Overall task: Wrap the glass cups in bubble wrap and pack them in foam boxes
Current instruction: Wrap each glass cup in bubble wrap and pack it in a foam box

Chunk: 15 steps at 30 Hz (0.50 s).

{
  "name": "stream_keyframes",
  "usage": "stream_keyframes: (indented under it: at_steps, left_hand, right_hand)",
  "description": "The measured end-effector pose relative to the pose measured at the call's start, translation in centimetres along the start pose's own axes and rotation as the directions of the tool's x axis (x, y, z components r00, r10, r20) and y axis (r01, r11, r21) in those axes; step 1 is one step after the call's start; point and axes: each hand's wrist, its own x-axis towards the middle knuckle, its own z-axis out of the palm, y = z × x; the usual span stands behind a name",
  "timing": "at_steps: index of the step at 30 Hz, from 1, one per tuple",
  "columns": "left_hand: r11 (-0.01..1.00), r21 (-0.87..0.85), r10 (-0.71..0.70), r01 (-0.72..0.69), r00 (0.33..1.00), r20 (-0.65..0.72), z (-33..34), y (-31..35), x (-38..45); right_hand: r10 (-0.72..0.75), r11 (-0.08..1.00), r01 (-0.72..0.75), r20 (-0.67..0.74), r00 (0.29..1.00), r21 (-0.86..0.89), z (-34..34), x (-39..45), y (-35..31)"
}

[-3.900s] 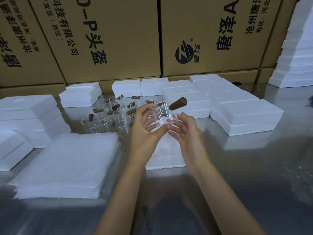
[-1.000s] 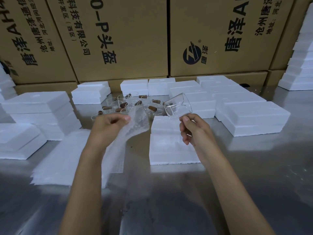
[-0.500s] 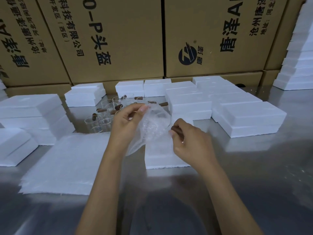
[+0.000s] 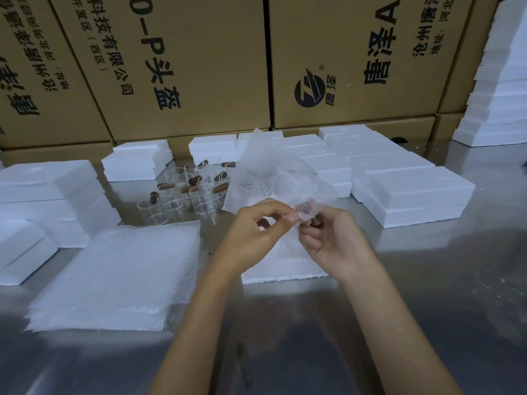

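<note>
Bubble wrap is pinched around one glass cup by left hand and right hand, above a foam box; wrapping is unfinished, with unwrapped cups left standing behind.

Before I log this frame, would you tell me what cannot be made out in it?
All in the head view:
- Cup: only a faint outline through the bubble wrap; its orientation is unclear.
- Cup handle: mostly covered by wrap and the right hand.
- Foam box under the hands: the left hand and both forearms hide most of it, so open or lidded is unclear.
- Loose cups: overlapping clear glass, count uncertain.
</note>
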Motion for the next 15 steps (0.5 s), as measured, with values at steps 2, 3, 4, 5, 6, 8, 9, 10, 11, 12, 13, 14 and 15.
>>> stream_keyframes:
  at_steps: [2, 3, 4, 5, 6, 8, 9, 10, 11, 12, 13, 14, 15]
  left_hand:
    - [0.997, -0.072, 0.004, -0.007, 0.999, -0.035, -0.1, 0.1, 0.0]
    - [0.992, -0.12, 0.023, -0.029, 0.998, -0.057, -0.2, 0.1, 0.1]
    - [0.984, -0.167, 0.043, -0.055, 0.997, -0.071, -0.2, 0.2, 0.0]
    - [0.976, -0.203, 0.062, -0.075, 0.996, -0.07, -0.2, 0.3, 0.0]
    - [0.97, -0.226, 0.077, -0.086, 0.996, -0.051, -0.2, 0.4, 0.0]
    - [0.969, -0.234, 0.089, -0.082, 0.996, 0.023, -0.1, 0.5, -0.2]
    - [0.971, -0.228, 0.082, -0.067, 0.995, 0.059, -0.1, 0.5, -0.2]
    - [0.972, -0.228, 0.067, -0.046, 0.994, 0.083, 0.0, 0.4, -0.3]
    - [0.969, -0.245, 0.045, -0.021, 0.995, 0.093, -0.1, 0.3, -0.3]
    - [0.961, -0.276, 0.017, 0.009, 0.996, 0.093, -0.2, 0.3, -0.4]
    - [0.95, -0.309, -0.016, 0.042, 0.996, 0.086, -0.4, 0.3, -0.4]
    - [0.94, -0.335, -0.051, 0.07, 0.997, 0.065, -0.6, 0.4, -0.5]
    - [0.933, -0.351, -0.081, 0.08, 0.997, 0.013, -0.7, 0.5, -0.5]
  right_hand:
    - [-0.046, 0.991, 0.044, -0.009, 0.999, -0.13, -0.1, 0.1, 0.1]
    - [-0.117, 0.942, 0.102, -0.029, 0.993, -0.32, -0.1, 0.0, 0.4]
    - [-0.212, 0.828, 0.159, -0.039, 0.976, -0.537, 0.0, -0.1, 0.6]
    - [-0.304, 0.675, 0.199, -0.023, 0.952, -0.71, 0.2, -0.2, 0.9]
    - [-0.374, 0.525, 0.231, 0.023, 0.927, -0.819, 0.4, -0.3, 1.2]
    - [-0.44, 0.383, 0.289, 0.102, 0.892, -0.877, 0.6, -0.4, 1.9]
    - [-0.451, 0.386, 0.295, 0.1, 0.887, -0.874, 0.7, -0.5, 2.1]
    - [-0.445, 0.438, 0.282, 0.066, 0.893, -0.854, 0.7, -0.5, 2.1]
    - [-0.423, 0.521, 0.251, 0.009, 0.906, -0.816, 0.7, -0.5, 1.9]
    - [-0.382, 0.618, 0.213, -0.052, 0.923, -0.757, 0.6, -0.5, 1.7]
    - [-0.328, 0.712, 0.179, -0.096, 0.94, -0.678, 0.6, -0.5, 1.3]
    - [-0.281, 0.787, 0.151, -0.129, 0.951, -0.599, 0.6, -0.4, 0.9]
    - [-0.247, 0.837, 0.132, -0.152, 0.957, -0.532, 0.6, -0.3, 0.6]
